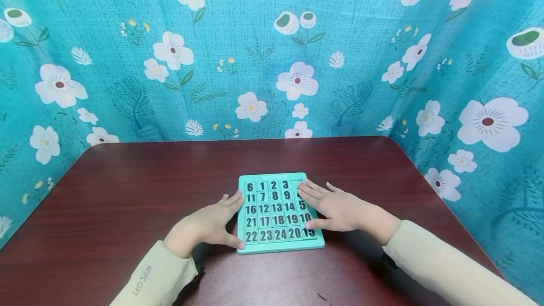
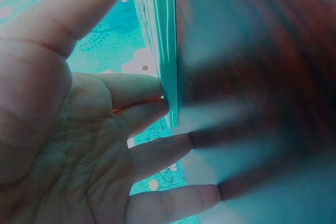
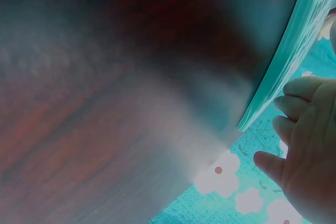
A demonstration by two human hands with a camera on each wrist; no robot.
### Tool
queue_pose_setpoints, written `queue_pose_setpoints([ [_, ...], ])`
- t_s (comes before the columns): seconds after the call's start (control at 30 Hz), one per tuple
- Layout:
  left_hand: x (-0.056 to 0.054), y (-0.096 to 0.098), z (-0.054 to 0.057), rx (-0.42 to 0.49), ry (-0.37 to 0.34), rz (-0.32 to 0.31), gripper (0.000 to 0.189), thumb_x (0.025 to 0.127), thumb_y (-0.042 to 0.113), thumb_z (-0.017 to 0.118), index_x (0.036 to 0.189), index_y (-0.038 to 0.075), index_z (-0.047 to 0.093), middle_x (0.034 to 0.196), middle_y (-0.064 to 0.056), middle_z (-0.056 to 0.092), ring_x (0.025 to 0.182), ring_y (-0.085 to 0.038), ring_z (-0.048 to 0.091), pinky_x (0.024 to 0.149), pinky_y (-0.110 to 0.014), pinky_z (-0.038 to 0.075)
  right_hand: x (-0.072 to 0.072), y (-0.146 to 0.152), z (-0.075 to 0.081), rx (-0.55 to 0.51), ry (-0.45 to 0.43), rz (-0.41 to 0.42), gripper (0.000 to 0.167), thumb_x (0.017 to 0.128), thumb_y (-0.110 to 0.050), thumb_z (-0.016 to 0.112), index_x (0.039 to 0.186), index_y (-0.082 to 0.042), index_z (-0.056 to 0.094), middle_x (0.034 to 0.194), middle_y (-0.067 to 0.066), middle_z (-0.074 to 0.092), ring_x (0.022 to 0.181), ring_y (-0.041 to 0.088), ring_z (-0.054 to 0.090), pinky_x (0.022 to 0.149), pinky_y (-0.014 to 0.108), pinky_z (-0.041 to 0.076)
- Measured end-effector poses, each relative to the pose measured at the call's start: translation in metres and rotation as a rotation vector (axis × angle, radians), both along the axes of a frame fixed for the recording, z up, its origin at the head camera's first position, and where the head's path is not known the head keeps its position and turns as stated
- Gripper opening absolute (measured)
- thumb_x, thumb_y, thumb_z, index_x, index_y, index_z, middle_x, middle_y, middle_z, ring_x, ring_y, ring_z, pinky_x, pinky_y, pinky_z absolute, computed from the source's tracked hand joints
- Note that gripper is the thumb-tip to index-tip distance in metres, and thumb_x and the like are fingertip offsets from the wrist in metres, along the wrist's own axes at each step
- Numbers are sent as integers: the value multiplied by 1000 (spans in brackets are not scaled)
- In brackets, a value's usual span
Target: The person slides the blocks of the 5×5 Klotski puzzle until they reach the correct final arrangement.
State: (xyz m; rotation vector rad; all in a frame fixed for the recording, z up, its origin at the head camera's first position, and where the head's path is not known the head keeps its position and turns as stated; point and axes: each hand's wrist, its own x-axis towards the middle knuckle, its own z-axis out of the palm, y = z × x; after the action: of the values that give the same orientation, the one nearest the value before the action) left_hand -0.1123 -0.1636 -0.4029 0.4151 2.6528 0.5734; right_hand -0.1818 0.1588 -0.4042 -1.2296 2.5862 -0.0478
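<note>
A turquoise number slide puzzle (image 1: 276,248) lies flat on the table, its black-numbered tiles in rows with a gap at the top right corner. My left hand (image 1: 209,225) rests at its left side, fingertips at the upper left edge and thumb at the lower left corner. The left wrist view shows straight, spread fingers of that hand (image 2: 79,140) beside the puzzle's side (image 2: 168,35). My right hand (image 1: 342,209) reaches over the right edge, its extended fingers covering part of the 4 tile near the gap. Its thumb is by the 10 tile.
The dark reddish-brown wooden table (image 1: 140,178) has rounded far corners. Behind it and along the sides hangs a blue floral curtain (image 1: 255,60). A small dark mark (image 1: 321,296) shows near the front of the table.
</note>
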Motion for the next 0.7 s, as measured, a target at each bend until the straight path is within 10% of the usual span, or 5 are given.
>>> queue_pose_setpoints([
  [0.7, 0, -1, 0, 0, -2, -4, 111, 73, 44, 87, 157, 6, 26, 168, -5, 13, 154, -36, 15, 116, -53, 34, -4, -4, -5, 11, -15, -8, 87, 96, -66, 45, 158, -9, 24, 168, 6, 17, 156, 28, 10, 118, 66, 19],
])
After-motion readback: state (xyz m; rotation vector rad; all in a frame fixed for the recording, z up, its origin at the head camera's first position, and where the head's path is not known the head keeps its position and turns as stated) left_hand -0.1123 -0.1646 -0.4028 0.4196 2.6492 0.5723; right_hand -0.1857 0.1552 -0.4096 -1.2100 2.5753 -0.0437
